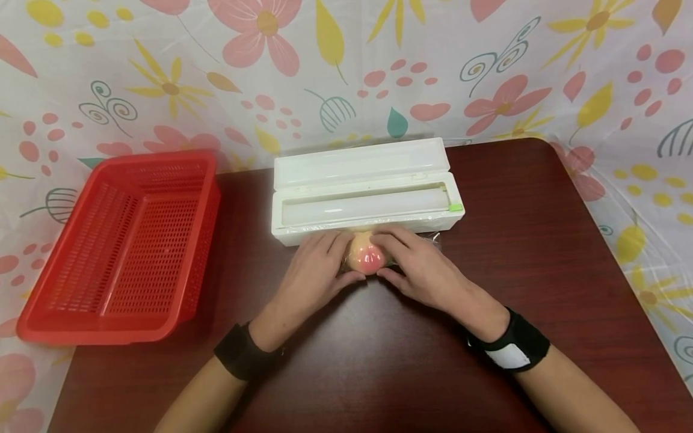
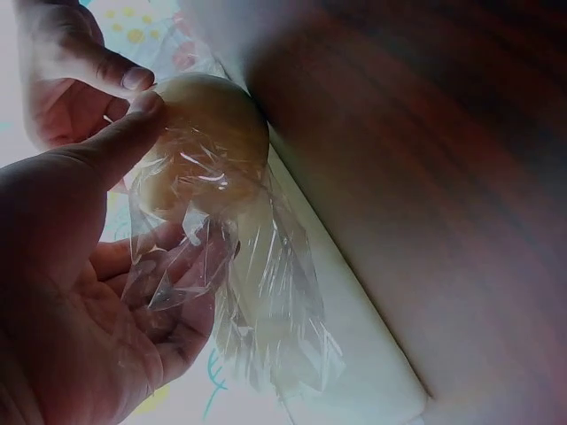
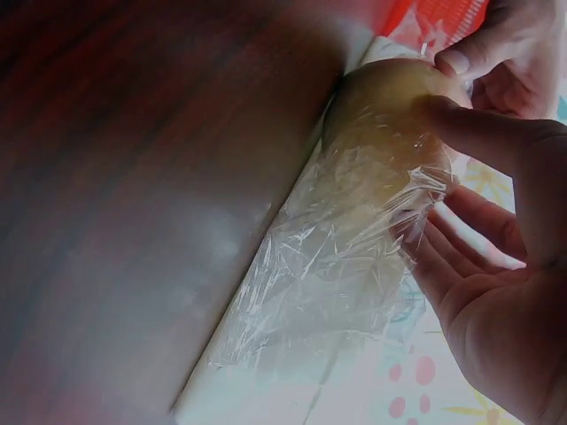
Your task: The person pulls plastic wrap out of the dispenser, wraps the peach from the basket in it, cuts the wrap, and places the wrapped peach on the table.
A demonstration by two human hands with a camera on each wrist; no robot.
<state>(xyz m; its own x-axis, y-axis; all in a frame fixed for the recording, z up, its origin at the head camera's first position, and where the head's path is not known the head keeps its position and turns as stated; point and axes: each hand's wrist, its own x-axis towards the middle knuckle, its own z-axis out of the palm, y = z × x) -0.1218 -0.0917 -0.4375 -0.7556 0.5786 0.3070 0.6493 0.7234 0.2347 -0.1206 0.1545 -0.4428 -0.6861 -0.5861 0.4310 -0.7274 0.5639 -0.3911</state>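
Note:
A round yellow and pink fruit, which looks like a peach, sits between both hands just in front of the long white box. My left hand grips its left side, thumb at the near edge and fingers on the far side. From the right, my right hand holds it the same way. Clear cling film covers part of the peach, and its loose, crinkled ends hang out on both sides. In the right wrist view, the film spreads wide beside the fingers.
The open white box holds a roll of cling film, its lid tipped back. A green piece sits at its right end. At the table's left stands a red basket. A flowered cloth hangs behind.

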